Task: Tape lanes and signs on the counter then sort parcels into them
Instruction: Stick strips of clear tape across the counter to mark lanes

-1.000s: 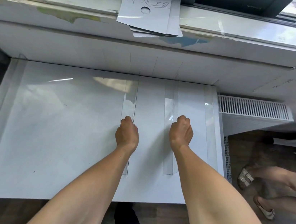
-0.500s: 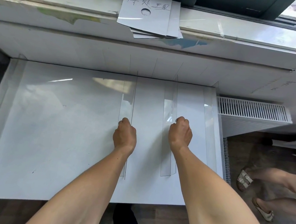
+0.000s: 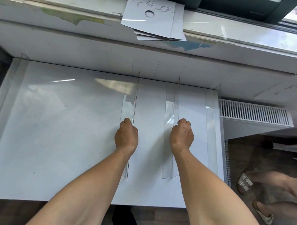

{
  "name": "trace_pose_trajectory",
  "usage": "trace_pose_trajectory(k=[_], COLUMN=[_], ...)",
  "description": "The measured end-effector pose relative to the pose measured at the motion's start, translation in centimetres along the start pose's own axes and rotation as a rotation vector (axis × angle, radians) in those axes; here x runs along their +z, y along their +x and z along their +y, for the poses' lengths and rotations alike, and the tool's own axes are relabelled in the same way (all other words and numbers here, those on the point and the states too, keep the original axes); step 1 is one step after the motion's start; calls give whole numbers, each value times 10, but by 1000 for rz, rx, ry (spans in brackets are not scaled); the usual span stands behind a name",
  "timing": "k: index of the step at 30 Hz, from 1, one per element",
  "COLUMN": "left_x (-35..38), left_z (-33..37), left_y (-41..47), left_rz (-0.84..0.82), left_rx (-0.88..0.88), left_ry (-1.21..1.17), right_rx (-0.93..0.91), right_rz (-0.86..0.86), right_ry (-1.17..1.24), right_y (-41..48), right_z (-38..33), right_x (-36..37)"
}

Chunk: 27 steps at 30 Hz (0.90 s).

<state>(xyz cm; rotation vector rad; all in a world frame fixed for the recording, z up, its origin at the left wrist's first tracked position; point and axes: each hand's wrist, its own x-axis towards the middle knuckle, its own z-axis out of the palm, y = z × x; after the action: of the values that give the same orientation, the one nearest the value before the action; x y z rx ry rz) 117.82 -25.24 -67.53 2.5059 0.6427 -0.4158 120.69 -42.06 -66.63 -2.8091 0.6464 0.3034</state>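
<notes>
My fingers are curled into fists and grip nothing: my left hand [image 3: 126, 137] knuckles down on a clear, glossy tape strip [image 3: 129, 100], and my right hand [image 3: 182, 135] on a second strip [image 3: 171, 104]. Both strips run straight back across the smooth white counter [image 3: 56, 128], with a third strip [image 3: 209, 120] near its right edge. Hand-lettered paper signs [image 3: 151, 16] lie stacked on the chipped sill [image 3: 54, 0] beyond.

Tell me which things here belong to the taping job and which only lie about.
Job: clear tape strips; white counter; stack of white handwritten paper signs; left hand; right hand.
Lying about: white slatted vent grille; another person's sandalled feet.
</notes>
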Motion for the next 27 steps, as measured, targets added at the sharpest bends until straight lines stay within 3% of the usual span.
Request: trace_pose_trajectory(k=[27], left_x=[13], left_z=[28], left_y=[-10], left_rz=[-56], left_rx=[53], left_ry=[39], right_rx=[20], right_rz=[25], right_ry=[39], right_y=[10], right_z=[12], right_x=[-5])
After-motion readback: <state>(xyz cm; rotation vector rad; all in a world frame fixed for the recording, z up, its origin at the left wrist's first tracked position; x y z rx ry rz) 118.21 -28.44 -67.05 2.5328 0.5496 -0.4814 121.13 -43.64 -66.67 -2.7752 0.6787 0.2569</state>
